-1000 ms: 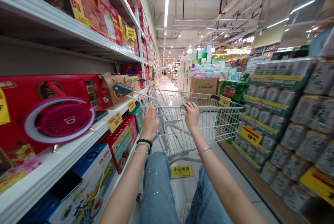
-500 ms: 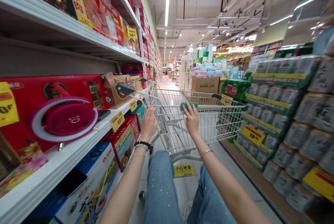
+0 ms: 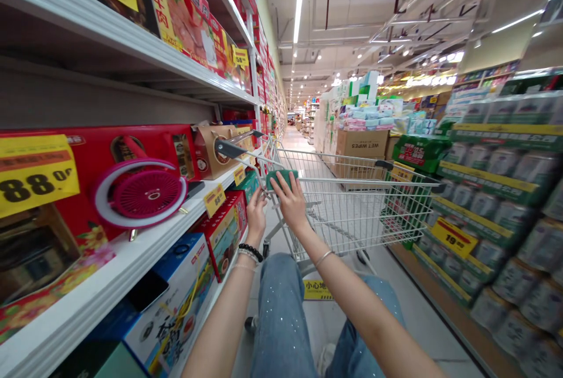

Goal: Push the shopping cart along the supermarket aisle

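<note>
A wire shopping cart [image 3: 352, 208] stands in the aisle in front of me. My left hand [image 3: 255, 213] is closed around the cart's handle bar near its left end, with bead bracelets on the wrist. My right hand [image 3: 288, 202] rests just beside it on the bar, fingers lying over a green pad [image 3: 281, 177] on the handle. A thin bangle sits on my right wrist. My legs in blue jeans [image 3: 281, 319] show below.
White shelves [image 3: 132, 249] on the left hold red gift boxes, a pink fan [image 3: 145, 193] and yellow price tags. Stacked can packs [image 3: 497, 202] line the right. A cardboard box of wet wipes [image 3: 356, 144] stands ahead. A yellow floor sticker [image 3: 317, 290] lies under the cart.
The view has swung right and the cart sits more to the right. My right hand has slid left along the handle, close to my left hand.
</note>
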The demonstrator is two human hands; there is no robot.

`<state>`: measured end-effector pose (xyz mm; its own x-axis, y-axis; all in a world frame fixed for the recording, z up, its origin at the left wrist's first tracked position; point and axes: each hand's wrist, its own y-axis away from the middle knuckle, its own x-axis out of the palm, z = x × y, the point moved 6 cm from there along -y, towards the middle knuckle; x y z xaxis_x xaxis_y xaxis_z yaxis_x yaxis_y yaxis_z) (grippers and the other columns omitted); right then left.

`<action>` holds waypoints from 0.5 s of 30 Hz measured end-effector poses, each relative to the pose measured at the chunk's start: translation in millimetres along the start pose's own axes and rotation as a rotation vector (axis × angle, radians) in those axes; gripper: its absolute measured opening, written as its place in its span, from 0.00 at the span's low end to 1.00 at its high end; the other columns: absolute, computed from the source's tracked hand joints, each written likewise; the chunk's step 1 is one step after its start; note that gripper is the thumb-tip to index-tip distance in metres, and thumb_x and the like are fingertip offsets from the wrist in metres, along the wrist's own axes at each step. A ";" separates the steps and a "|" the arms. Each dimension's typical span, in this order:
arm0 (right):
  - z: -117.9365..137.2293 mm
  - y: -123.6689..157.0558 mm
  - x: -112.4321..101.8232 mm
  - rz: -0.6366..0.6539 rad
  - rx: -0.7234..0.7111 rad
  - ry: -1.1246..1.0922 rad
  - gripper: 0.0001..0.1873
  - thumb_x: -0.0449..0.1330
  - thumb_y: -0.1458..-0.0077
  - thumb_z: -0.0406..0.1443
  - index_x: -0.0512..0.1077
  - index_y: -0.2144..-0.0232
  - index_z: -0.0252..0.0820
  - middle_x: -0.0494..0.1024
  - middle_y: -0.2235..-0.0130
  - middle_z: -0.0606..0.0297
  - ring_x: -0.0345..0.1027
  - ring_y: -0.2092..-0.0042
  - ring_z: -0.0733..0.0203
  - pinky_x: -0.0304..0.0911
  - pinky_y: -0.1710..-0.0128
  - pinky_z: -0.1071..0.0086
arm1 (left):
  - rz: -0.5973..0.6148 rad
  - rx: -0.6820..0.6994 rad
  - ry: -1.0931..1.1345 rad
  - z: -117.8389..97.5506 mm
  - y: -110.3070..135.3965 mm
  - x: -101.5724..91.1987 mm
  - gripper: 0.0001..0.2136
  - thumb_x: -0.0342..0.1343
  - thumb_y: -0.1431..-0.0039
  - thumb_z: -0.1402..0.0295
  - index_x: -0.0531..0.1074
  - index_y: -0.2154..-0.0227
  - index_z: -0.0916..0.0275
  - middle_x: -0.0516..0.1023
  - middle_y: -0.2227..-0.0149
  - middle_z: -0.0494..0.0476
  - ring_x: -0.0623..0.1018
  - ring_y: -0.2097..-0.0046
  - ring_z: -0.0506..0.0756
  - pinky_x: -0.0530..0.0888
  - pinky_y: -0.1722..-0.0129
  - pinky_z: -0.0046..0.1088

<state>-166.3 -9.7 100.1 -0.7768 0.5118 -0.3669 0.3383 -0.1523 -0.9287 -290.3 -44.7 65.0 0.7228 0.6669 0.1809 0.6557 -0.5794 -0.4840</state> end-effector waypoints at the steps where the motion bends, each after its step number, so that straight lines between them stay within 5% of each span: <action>1: -1.4 2.0 5.8 0.004 -0.003 0.006 0.30 0.50 0.39 0.25 0.62 0.37 0.49 0.63 0.34 0.66 0.42 0.29 0.52 0.50 0.33 0.51 | -0.004 -0.020 0.050 0.8 -0.9 -1.6 0.24 0.50 0.47 0.74 0.71 0.46 0.61 0.72 0.41 0.62 0.72 0.40 0.59 0.68 0.40 0.39; 9: -32.0 75.1 8.6 0.135 0.010 -0.037 0.33 0.47 0.41 0.22 0.63 0.37 0.48 0.67 0.36 0.64 0.47 0.30 0.55 0.54 0.35 0.52 | 0.006 -0.134 0.231 3.3 -6.1 0.8 0.16 0.55 0.45 0.72 0.78 0.53 0.61 0.75 0.43 0.61 0.72 0.40 0.58 0.66 0.38 0.38; 15: -17.0 35.0 -0.5 0.092 0.024 -0.037 0.32 0.47 0.39 0.24 0.60 0.35 0.50 0.60 0.33 0.63 0.43 0.29 0.54 0.52 0.34 0.53 | 0.018 -0.157 0.256 7.0 -2.3 10.6 0.19 0.54 0.47 0.76 0.77 0.52 0.60 0.72 0.41 0.58 0.70 0.38 0.59 0.66 0.38 0.38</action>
<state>-145.0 -0.9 68.7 -0.7626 0.4629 -0.4519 0.3967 -0.2171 -0.8919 -285.7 -33.1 62.1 0.7528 0.5276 0.3936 0.6539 -0.6683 -0.3547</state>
